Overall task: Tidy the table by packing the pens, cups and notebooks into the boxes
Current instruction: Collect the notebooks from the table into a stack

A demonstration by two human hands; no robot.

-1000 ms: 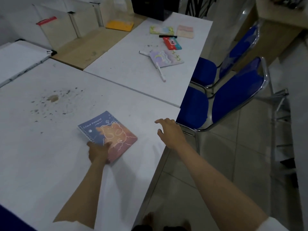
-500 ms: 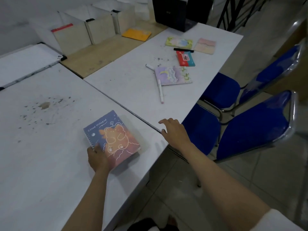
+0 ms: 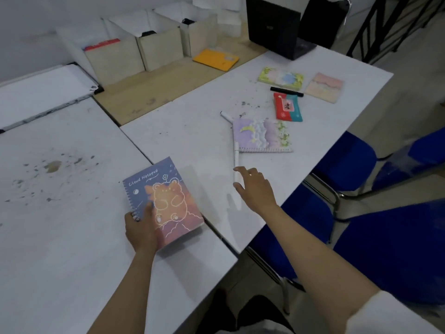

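Note:
My left hand (image 3: 142,231) grips the near corner of a blue-and-pink spiral "Cloud Notepad" notebook (image 3: 166,201), thumb on its cover, lifted slightly off the near white table. My right hand (image 3: 255,188) reaches open over the near end of a white pen (image 3: 236,157) on the second table. Beyond lie a lilac notebook (image 3: 262,136), another white pen (image 3: 226,116) partly under it, a red-teal pack (image 3: 287,107), a black marker (image 3: 286,91), a green-pastel notebook (image 3: 280,78) and a pink notebook (image 3: 325,87). Three cardboard boxes (image 3: 115,60) (image 3: 160,48) (image 3: 199,36) stand at the back.
An orange notebook (image 3: 215,59) lies on the wooden surface before the boxes. A black laptop (image 3: 277,27) stands at the far end. Blue chairs (image 3: 346,160) (image 3: 397,249) line the right side. A whiteboard (image 3: 43,92) lies at left.
My right hand has moved forward from the near table's edge to the white pen. My left hand has kept its hold on the notepad. The view has shifted toward the second table.

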